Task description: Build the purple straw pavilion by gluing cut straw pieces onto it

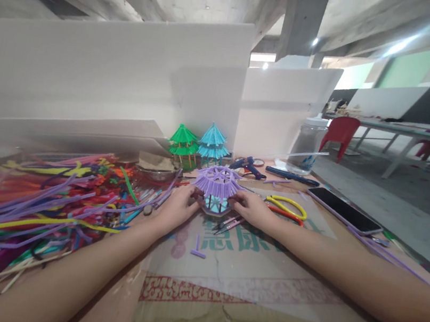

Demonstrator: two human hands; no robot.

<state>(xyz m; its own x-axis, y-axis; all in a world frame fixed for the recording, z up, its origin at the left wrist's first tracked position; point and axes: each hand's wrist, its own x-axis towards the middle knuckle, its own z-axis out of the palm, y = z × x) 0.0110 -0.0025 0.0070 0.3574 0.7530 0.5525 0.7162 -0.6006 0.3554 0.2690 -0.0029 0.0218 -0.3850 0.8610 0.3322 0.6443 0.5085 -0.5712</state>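
Apparently both hands (184, 203) (251, 208), half-curled, hold the purple model (217, 184); exact finger contact is blurred.

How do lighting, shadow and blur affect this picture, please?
Head view: ceiling light glaring at upper right; same view: soft shadow on the white board; head view again: loose strips at left smeared, purple model near centre somewhat clearer.
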